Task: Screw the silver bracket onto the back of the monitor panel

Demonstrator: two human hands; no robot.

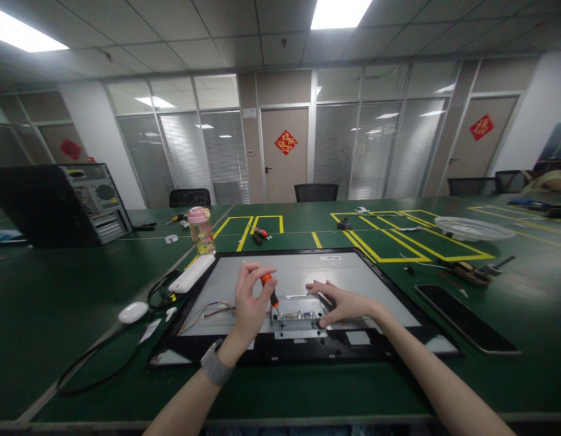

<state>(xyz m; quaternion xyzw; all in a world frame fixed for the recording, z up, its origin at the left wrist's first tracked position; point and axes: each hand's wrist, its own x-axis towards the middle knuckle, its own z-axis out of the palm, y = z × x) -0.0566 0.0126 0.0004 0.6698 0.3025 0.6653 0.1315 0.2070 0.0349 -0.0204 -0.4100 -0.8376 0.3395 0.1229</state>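
Observation:
A flat monitor panel (pixel 271 275) with a black frame lies back side up on the green table. My left hand (pixel 250 303) grips an orange and black screwdriver (pixel 275 298), its tip pointing down at the left end of a metal bracket (pixel 298 333). Ports and connectors show along that bracket, near the panel's front edge. My right hand (pixel 344 301) rests with fingers spread on the bracket's right side. Thin coloured wires (pixel 214 310) lie across the panel left of my left hand. A grey-banded watch (pixel 216 363) is on my left wrist.
Left of the panel are a pink-lidded bottle (pixel 201 233), a white adapter (pixel 192 274) and black cables (pixel 94 348). An open computer case (pixel 57 203) stands further left. On the right lie a phone (pixel 466 318), a caliper-like tool (pixel 475 271) and a white round dish (pixel 473 229).

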